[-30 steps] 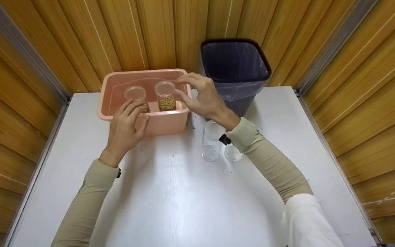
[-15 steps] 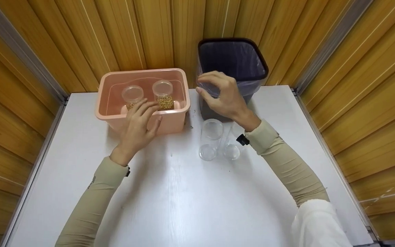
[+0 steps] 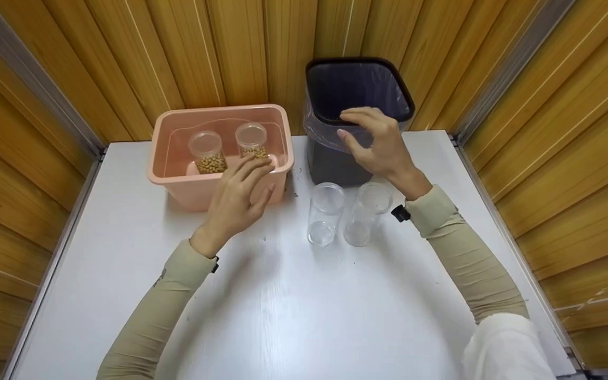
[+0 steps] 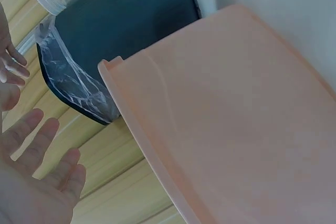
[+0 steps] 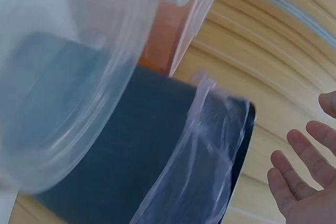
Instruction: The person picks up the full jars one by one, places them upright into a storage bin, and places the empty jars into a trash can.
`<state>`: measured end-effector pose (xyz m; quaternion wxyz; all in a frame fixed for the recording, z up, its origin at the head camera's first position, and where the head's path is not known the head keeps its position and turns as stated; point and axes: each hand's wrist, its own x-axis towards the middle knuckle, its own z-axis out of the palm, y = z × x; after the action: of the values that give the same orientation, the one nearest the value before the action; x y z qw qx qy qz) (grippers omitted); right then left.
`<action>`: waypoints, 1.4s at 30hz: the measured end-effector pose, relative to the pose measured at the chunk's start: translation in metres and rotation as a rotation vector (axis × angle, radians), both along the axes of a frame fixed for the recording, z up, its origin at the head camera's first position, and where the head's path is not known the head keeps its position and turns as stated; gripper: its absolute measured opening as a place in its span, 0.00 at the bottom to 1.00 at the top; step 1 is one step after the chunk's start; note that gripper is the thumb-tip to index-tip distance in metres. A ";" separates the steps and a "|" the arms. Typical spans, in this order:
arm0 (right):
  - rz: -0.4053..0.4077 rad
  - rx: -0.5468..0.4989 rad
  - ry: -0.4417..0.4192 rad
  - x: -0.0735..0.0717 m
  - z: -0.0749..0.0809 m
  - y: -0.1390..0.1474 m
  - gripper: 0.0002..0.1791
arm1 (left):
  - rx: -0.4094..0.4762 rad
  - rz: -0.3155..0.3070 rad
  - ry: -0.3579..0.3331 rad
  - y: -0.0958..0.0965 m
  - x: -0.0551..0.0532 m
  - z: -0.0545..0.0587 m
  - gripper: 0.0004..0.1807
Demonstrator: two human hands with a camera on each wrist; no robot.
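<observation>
My left hand (image 3: 238, 195) hovers by the front rim of the pink bin (image 3: 219, 190), fingers relaxed and holding nothing. Inside that bin stand two clear lidded jars partly filled with yellowish beans or grains, a left jar (image 3: 209, 153) and a right jar (image 3: 252, 137); my left fingertips overlap the right one in the head view. My right hand (image 3: 380, 145) is in the air in front of the dark trash can (image 3: 330, 158), its fingers loosely curved with nothing between them. Below it on the table are two clear empty jars, one on the left (image 3: 326, 214) and one on the right (image 3: 366, 214).
A clear plastic liner (image 5: 194, 156) folds over the trash can's rim. Wood-patterned panels (image 3: 240, 53) rise behind and on both sides of the white table (image 3: 283, 316). The pink bin and trash can stand side by side at the back edge.
My right hand has moved right, from beside the right bean jar to in front of the trash can. My left hand has shifted right along the bin's front, uncovering the left bean jar.
</observation>
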<state>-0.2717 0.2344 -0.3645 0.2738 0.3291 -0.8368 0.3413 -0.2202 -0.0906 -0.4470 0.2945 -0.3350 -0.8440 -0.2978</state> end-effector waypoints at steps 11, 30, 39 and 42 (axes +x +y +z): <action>-0.106 0.043 0.045 -0.016 -0.014 0.044 0.21 | -0.015 -0.036 -0.026 0.018 0.001 -0.007 0.18; -0.288 0.209 0.099 -0.027 -0.036 0.092 0.22 | -0.024 -0.088 -0.048 0.043 0.005 -0.012 0.17; -0.288 0.205 0.128 -0.028 -0.036 0.101 0.20 | -0.041 -0.134 -0.044 0.059 0.006 -0.014 0.18; -0.280 0.213 0.143 -0.029 -0.037 0.103 0.21 | -0.045 -0.153 -0.037 0.065 0.007 -0.016 0.19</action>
<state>-0.3009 0.3370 -0.4011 0.3411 0.2599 -0.8843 0.1849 -0.2134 -0.0251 -0.4625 0.2477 -0.3996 -0.8277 -0.3065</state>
